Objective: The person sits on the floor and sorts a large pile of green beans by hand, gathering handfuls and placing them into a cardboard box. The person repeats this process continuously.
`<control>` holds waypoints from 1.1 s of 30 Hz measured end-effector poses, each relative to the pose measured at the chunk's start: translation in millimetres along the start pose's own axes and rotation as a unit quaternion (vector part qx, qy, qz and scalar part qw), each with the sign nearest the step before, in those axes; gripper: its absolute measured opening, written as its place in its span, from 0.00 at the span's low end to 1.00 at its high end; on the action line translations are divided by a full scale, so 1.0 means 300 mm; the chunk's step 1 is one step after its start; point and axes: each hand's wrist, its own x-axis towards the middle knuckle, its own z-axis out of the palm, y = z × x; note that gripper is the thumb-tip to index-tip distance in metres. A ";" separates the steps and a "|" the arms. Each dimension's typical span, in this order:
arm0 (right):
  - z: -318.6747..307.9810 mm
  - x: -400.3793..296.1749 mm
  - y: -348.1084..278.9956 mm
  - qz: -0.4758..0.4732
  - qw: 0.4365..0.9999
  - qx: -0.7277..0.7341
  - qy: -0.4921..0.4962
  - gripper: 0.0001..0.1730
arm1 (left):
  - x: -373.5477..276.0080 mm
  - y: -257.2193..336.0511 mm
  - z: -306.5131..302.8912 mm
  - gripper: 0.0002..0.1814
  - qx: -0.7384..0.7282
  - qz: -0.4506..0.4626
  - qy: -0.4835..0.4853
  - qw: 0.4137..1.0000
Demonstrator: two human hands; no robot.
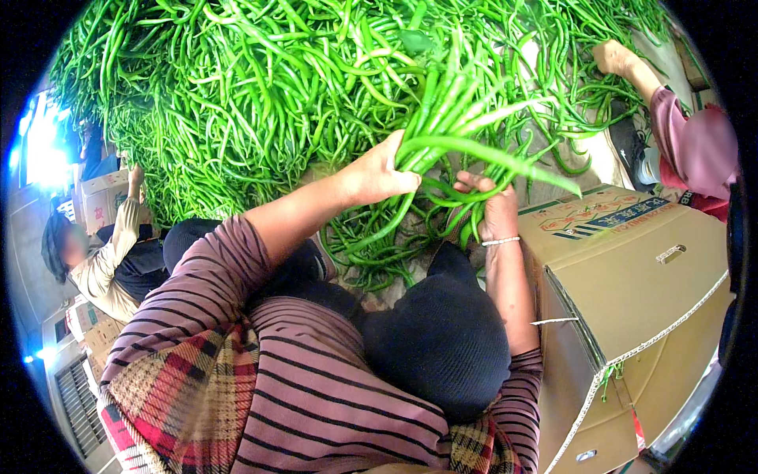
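Note:
Long green chili peppers (254, 89) form a large heap in front of me. My left hand (379, 172) is closed around a bunch of green chili peppers (441, 118), whose tips fan up and to the right. Just right of it, my right hand (494, 204), with a white beaded bracelet at the wrist, grips a few more peppers that curve around its fingers. One long pepper reaches across above this hand. Below and between both hands, loose peppers (379, 255) lie on the ground near my legs.
A cardboard box (633, 272) with printed writing stands close by my right arm. A co-worker (669, 112) reaches to the heap at the upper right. Another person (112, 260) sits at the left, a hand at the pile, near cardboard boxes (106, 198).

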 end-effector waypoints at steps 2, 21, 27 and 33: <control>0.011 -0.006 0.028 0.007 0.999 0.041 -0.034 0.16 | 0.003 -0.027 0.016 0.33 0.020 -0.047 0.004 0.999; 0.048 -0.019 0.023 0.061 0.984 0.104 -0.133 0.32 | -0.063 -0.071 0.190 0.46 0.380 -0.022 -0.029 0.924; 0.057 -0.027 0.063 0.045 0.987 0.064 -0.138 0.30 | -0.068 -0.067 0.137 0.46 0.423 0.013 -0.052 0.904; 0.110 -0.027 0.024 0.057 0.988 0.113 -0.094 0.18 | -0.058 0.029 0.151 0.47 0.431 -0.091 -0.073 0.895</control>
